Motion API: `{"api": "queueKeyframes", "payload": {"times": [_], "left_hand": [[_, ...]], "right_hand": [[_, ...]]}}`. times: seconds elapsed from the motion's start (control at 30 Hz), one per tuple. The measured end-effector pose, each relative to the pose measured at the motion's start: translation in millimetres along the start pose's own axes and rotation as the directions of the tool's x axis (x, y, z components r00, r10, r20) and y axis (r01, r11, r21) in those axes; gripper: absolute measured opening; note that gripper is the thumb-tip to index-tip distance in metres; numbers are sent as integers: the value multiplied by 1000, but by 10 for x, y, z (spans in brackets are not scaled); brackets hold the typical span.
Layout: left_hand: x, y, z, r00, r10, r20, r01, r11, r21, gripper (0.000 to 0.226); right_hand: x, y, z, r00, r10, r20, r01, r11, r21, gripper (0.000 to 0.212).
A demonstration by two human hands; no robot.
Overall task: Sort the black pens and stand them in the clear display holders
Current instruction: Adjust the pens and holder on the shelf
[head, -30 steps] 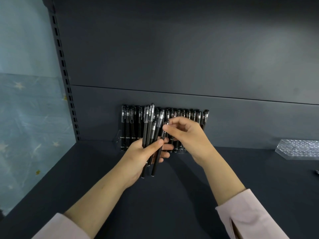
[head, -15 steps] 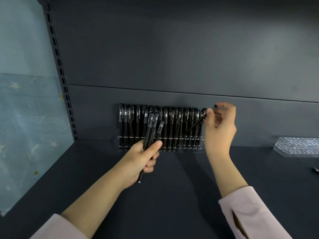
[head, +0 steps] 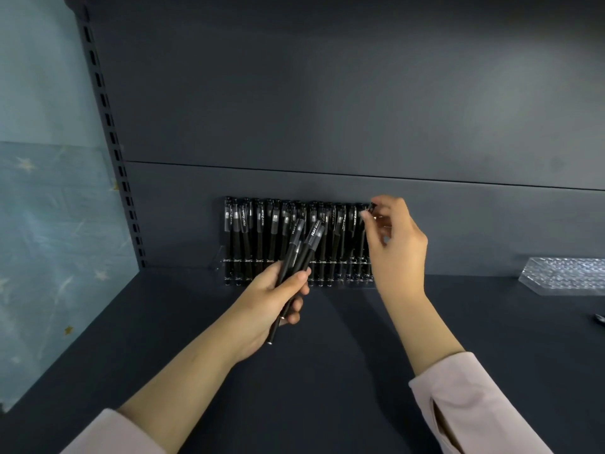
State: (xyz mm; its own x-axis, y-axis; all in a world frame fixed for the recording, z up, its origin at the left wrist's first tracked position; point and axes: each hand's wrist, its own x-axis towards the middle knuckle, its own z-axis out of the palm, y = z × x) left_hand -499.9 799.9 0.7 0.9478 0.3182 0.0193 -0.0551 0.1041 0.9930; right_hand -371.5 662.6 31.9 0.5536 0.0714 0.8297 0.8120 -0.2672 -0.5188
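Observation:
A clear display holder (head: 229, 270) stands against the shelf's back wall with several black pens (head: 262, 231) upright in it. My left hand (head: 271, 299) grips a small bundle of black pens (head: 302, 247), tips down, in front of the holder's middle. My right hand (head: 396, 247) is raised at the holder's right end, and its thumb and fingertips pinch the cap end of one black pen (head: 371, 208). The rest of that pen is hidden behind my hand.
A second clear holder (head: 566, 273) with no pens in it lies at the right on the dark shelf (head: 360, 355). A small dark object (head: 599, 317) pokes in at the right edge. A slotted upright (head: 111, 136) and a light blue wall bound the left.
My right hand drew one pen out of the left hand's bundle, carried it right to the holder's end and turned it upright. The left hand sank a little with the remaining pens.

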Motion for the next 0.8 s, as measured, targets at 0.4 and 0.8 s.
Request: {"api": "queueKeyframes", "payload": {"times": [0.4, 0.8], "left_hand": [[-49, 69, -35, 996, 73, -55, -75, 996, -48, 19], [38, 61, -42, 994, 26, -108, -42, 988, -147, 22]], "right_hand": [[30, 194, 83, 981, -126, 144, 144, 982, -122, 27], [27, 281, 103, 958, 25, 285, -4, 997, -76, 38]]}}
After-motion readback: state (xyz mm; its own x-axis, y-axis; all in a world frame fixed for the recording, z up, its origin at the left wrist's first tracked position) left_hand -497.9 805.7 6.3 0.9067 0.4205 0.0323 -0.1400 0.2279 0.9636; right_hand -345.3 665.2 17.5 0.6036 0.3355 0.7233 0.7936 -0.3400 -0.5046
